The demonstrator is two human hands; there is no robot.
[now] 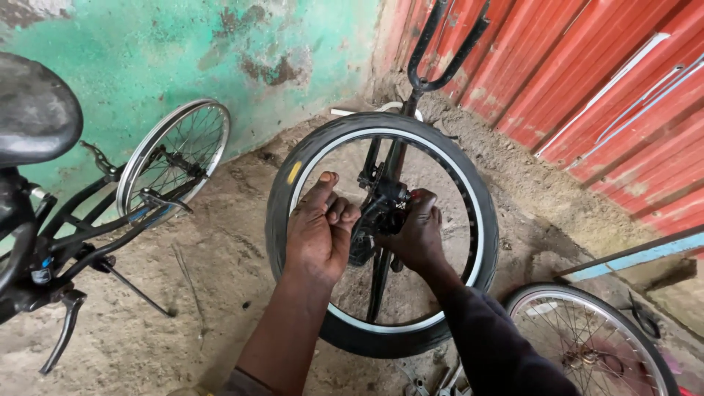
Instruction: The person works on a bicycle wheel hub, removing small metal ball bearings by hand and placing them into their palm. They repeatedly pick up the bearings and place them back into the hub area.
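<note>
Bicycle wheel [381, 231], black rubber tyre with a white inner band and a small yellow mark, is standing upright in the centre of the frame on a black fork [447, 44] that is rising toward the upper middle. At its middle, a black metal hub and brake assembly [381, 209] is sitting between both hands. The left hand [320, 227] is curling into a loose fist with the thumb up, pressing against the left side of the assembly; whether it is pinching anything cannot be told. The right hand [418, 231], coming out of a dark sleeve, is closing its fingers around the right side of the assembly. At the left of the frame a second bicycle is leaning, showing a worn black saddle [33, 106], a dark frame, and a chrome spoked wheel [174, 158] against a peeling green plaster wall [220, 51]. A third spoked wheel [587, 341] is lying at the lower right. Red corrugated sheeting [601, 81] is filling the upper right. Rough, sandy concrete floor [205, 293] is spreading underneath.
</note>
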